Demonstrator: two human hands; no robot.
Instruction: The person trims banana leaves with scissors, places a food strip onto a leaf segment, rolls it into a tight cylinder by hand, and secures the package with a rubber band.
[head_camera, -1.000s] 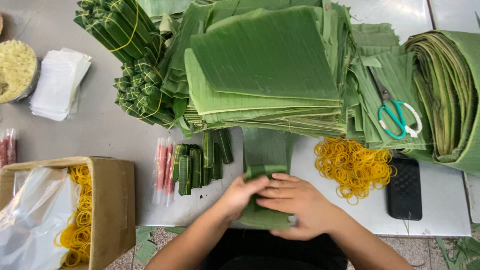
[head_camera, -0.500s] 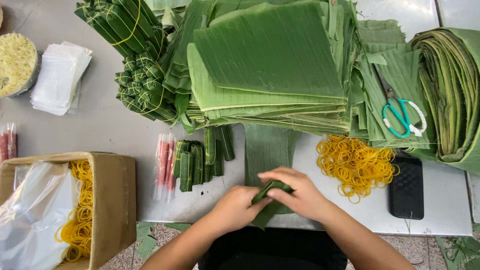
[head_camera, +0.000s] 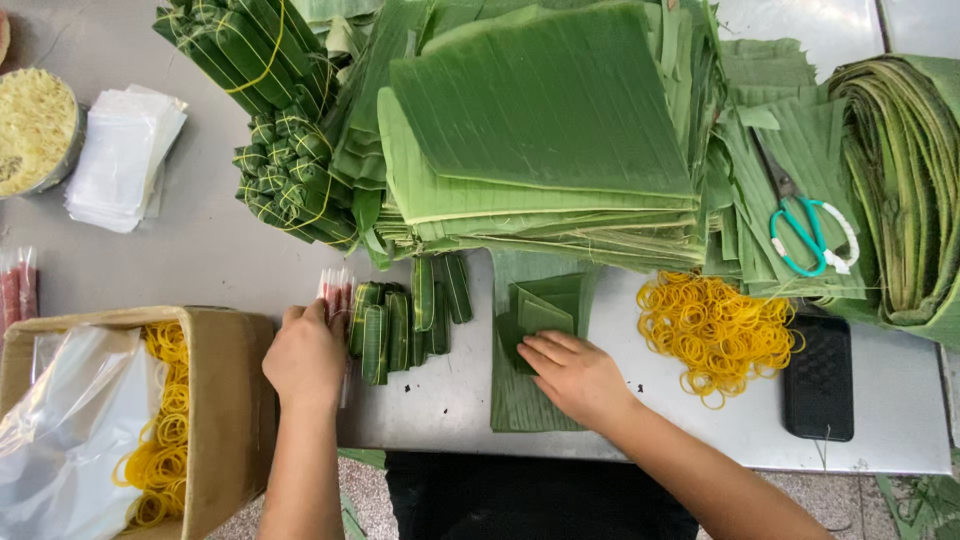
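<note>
A grey metal table (head_camera: 180, 260) carries everything, and most of its far half is taken by a tall stack of cut banana leaf sheets (head_camera: 540, 110), with a roll of long leaf strips (head_camera: 900, 190) at the right edge and tied bundles of finished leaf rolls (head_camera: 270, 110) at the left. Nearer the person, an open cardboard box (head_camera: 240, 400) lined with a clear plastic bag holds yellow rubber bands, and a loose heap of rubber bands (head_camera: 715, 330) lies just right of the work spot, beside a black phone (head_camera: 818, 375); teal-handled scissors (head_camera: 812, 232) rest on leaf pieces above it. The piece being worked, a folded leaf strip (head_camera: 530, 340), lies flat at the table's near edge with small folded squares on top, and the right hand (head_camera: 575, 375) presses on it with fingers spread and relaxed, gripping nothing. The left hand (head_camera: 305, 355) is well apart to the left, fingers curled down over a small packet of red sticks (head_camera: 335, 290), apparently closing on it, just beside a row of loose wrapped rolls (head_camera: 405, 315). With only flat pressure on it, the fold could spring open or the squares slide askew; the strip overhangs the edge slightly, so a careless shift might drag it off. The reaching hand could also nudge the loose rolls out of line.
</note>
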